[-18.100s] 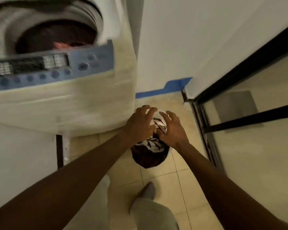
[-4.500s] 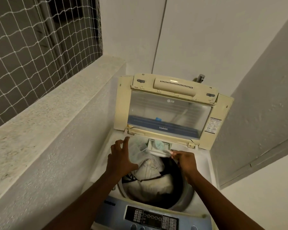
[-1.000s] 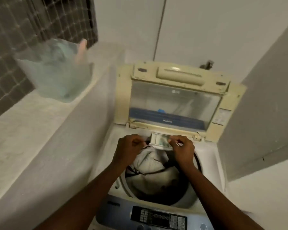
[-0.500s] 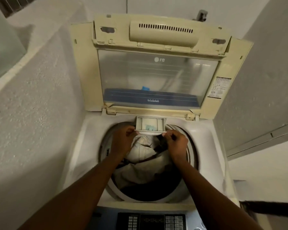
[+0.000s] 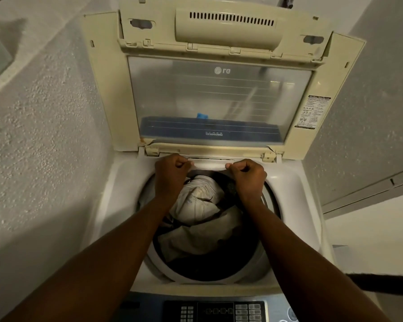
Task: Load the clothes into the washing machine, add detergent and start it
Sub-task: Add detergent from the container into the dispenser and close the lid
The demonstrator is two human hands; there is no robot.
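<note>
The lid point(image 5: 219, 73) of my washing machine point(image 5: 116, 182) is a yellowed cream, with a clear grey-tinted window crossed by thin pale lines and a dark blue band along its lower edge; a small bright blue patch point(image 5: 202, 115) shows through it. A white label with black print point(image 5: 312, 111) sits on the lid's right frame. The top deck is white. Inside the dark drum point(image 5: 207, 268), the clothes point(image 5: 200, 205) I loaded are mostly off-white with faint stitched lines, with black fabric beside them. The control panel point(image 5: 214, 311) near me is blue-grey with a black display and pale grey buttons. The wall point(image 5: 44, 135) to the left is speckled, rough light grey.
</note>
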